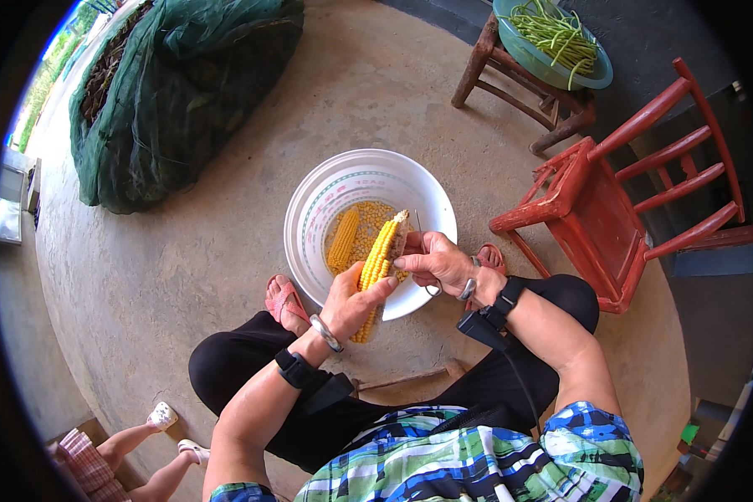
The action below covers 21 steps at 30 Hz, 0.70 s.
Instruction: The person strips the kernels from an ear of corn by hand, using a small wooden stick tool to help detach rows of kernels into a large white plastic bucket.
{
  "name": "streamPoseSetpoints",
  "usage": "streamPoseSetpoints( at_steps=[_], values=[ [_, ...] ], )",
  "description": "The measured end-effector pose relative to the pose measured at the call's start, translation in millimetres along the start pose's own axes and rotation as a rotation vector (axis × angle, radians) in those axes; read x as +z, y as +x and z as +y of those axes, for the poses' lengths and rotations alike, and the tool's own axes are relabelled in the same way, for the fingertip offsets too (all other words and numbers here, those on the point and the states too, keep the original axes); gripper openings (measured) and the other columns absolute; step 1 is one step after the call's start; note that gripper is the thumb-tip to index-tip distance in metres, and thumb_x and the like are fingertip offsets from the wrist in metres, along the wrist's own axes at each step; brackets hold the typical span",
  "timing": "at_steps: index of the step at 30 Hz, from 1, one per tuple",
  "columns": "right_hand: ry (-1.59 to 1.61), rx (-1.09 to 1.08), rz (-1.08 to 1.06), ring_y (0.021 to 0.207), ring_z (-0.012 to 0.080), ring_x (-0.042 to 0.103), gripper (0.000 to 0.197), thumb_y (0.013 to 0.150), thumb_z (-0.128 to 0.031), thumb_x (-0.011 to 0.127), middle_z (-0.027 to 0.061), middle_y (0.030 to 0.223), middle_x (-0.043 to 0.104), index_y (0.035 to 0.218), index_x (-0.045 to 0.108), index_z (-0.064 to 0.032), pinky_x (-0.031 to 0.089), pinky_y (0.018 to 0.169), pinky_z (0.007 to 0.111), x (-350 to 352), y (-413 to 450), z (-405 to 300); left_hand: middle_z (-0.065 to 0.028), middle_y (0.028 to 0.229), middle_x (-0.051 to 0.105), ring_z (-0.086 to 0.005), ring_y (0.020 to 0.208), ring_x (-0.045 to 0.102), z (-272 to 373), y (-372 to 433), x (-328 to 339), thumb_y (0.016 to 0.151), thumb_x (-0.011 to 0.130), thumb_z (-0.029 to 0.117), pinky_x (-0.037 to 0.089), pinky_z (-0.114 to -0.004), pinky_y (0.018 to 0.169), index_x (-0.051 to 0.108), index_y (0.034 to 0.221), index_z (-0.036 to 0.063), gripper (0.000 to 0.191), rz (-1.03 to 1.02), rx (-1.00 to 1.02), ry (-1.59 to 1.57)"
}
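My left hand point(350, 304) grips an ear of yellow corn point(374, 267), which is tilted over a white plastic bucket point(301, 188). A strip along the ear's right side is bare of kernels, and its pale tip points up and away. My right hand point(436, 262) has its thumb and fingers at that bare strip. A thin metal rod point(417, 221) sticks out of the right hand, with a ring-shaped end point(434, 291) below the palm. Inside the bucket lie another ear of corn point(343, 241) and many loose kernels point(369, 219).
A red wooden chair point(602, 226) stands to the right. Beyond it, a wooden stool point(514, 69) bears a blue-green basin point(602, 72) of green beans point(552, 34). A large green mesh sack point(182, 106) lies far left. A child's legs point(135, 439) show at lower left.
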State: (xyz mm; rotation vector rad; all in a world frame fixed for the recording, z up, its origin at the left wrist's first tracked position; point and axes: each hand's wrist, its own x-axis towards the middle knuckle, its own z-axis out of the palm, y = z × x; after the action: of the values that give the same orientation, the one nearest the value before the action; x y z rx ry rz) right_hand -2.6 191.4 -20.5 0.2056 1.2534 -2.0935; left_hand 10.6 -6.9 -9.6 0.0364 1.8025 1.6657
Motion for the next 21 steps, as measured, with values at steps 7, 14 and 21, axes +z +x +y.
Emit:
streamPoseSetpoints(
  at_steps=[7,14,21],
  values=[
    [0.050,0.014,0.037,0.042,0.0012,0.032,0.028,0.080,-0.023,0.069,-0.0070,0.060,0.046,0.097,0.054,-0.0061,0.026,0.038,0.018,0.1,2.6,5.0,-0.0035,0.079,0.056,-0.0089,0.066,0.054,1.3,0.8,0.4,0.077,0.068,0.041,0.046,-0.022,0.055,0.051,0.100,-0.0029,0.052,-0.007,-0.011,0.021],
    [0.064,-0.024,0.141,0.039,0.0017,0.031,0.030,0.081,-0.030,0.067,-0.0068,0.056,0.045,0.093,0.054,-0.0058,0.024,0.036,0.019,4.0,4.0,6.0,-0.0039,0.075,0.055,-0.0102,0.062,0.053,0.4,-0.9,1.0,0.074,0.072,0.037,0.045,-0.023,0.053,0.050,0.099,-0.0018,0.051,-0.038,0.006,-0.090],
    [0.061,-0.039,0.183,0.039,0.0014,0.031,0.034,0.080,-0.031,0.069,-0.0073,0.058,0.045,0.097,0.053,-0.0058,0.023,0.036,0.018,0.1,4.7,10.1,-0.0053,0.069,0.056,-0.0123,0.054,0.056,-2.2,1.6,1.9,0.074,0.073,0.034,0.045,-0.024,0.048,0.050,0.095,-0.0018,0.047,-0.046,-0.069,-0.118]
  ],
)
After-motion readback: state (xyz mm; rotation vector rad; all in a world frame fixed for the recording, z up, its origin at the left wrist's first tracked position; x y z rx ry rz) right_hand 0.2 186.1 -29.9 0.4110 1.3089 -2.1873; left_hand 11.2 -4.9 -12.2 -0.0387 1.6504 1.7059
